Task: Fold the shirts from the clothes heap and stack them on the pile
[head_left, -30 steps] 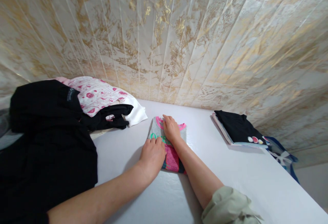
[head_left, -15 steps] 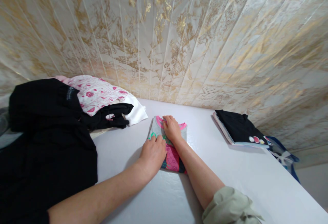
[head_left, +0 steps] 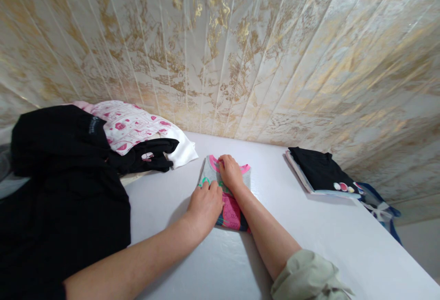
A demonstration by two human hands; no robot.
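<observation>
A small folded grey T-shirt (head_left: 231,210) with a pink neckband and a colourful print lies on the white table, its collar toward the wall. My left hand (head_left: 206,203) rests on its left side, palm down, fingers laid on the print. Higher up, my right hand (head_left: 231,171) lies across the neckline with its fingers on the collar. Neither hand grips the fabric as far as I can see. Both hands and my right forearm cover part of the shirt's front.
Left of the shirt is a heap of loose clothes, with a black garment (head_left: 62,204) and a white one with pink print (head_left: 127,123). At right, a folded black shirt (head_left: 319,169) tops a stack near the table edge. A blue-trimmed clear bag (head_left: 381,208) sits beside it. A patterned curtain (head_left: 220,52) stands behind.
</observation>
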